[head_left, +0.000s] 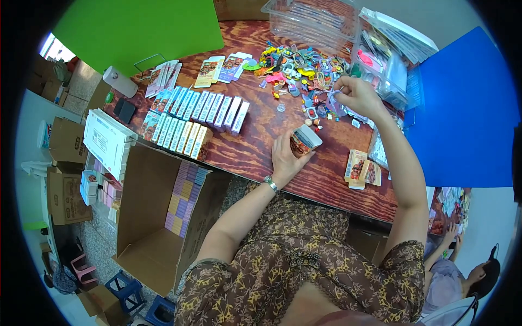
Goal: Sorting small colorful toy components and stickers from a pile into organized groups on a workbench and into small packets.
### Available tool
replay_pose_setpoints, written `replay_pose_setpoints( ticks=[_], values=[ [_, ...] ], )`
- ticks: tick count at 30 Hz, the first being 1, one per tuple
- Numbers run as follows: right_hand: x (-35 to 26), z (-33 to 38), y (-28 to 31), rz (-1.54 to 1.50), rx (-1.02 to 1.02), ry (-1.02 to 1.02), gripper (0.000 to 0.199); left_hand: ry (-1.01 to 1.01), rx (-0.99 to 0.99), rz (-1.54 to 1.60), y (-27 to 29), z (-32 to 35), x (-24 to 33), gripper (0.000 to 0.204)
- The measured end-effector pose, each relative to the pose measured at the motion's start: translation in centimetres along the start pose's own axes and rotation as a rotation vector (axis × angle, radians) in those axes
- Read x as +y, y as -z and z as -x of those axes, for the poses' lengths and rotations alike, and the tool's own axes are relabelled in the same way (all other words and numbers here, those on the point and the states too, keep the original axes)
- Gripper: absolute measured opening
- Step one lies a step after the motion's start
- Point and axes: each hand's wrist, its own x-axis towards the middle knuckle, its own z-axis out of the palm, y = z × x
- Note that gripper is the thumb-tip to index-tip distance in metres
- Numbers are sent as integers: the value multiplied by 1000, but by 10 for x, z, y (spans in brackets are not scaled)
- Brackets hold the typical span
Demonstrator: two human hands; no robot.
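My left hand (285, 161) is wrapped round a small printed cardboard box (305, 141), its top end open and showing the pale inside, near the table's front edge. Further right and farther back, my right hand (360, 96) is closed in a pinch with a pale lavender strap-like piece (333, 102) at its fingertips; its exact kind is not clear. Below those fingers spreads a loose pile of small colourful plastic trinkets (296, 69). A small clear round piece (280, 107) lies on the table between the pile and the rows of boxes.
Two rows of closed boxes (215, 108) stand left on the wood-patterned table (244, 157). Flat cartons (356, 165) lie at right. Clear bins (310, 24) stand behind. Green (141, 32) and blue (462, 114) panels flank the table. A large carton (144, 217) holds packed boxes; a co-worker (448, 282) sits right.
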Motion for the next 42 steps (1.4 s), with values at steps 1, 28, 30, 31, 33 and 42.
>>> replay_pose_setpoints(
  ticks=[1, 28, 30, 31, 33, 42],
  values=[
    [3, 1, -2, -1, -2, 17, 16, 0, 1, 0, 1, 0, 0, 80],
    [10, 14, -19, 211, 307, 237, 23, -20, -8, -22, 2, 3, -6, 81],
    [4, 15, -18, 268, 408, 314, 20, -15, -17, -29, 2, 3, -6, 82],
    [1, 17, -15, 207, 373, 280, 22, -14, -17, -31, 3, 4, -6, 82],
    [-7, 20, -10, 148, 339, 247, 25, -32, -4, -28, 3, 3, -5, 82],
    [15, 14, -19, 252, 63, 269, 13, -7, -26, -10, 1, -2, -4, 83]
  ],
)
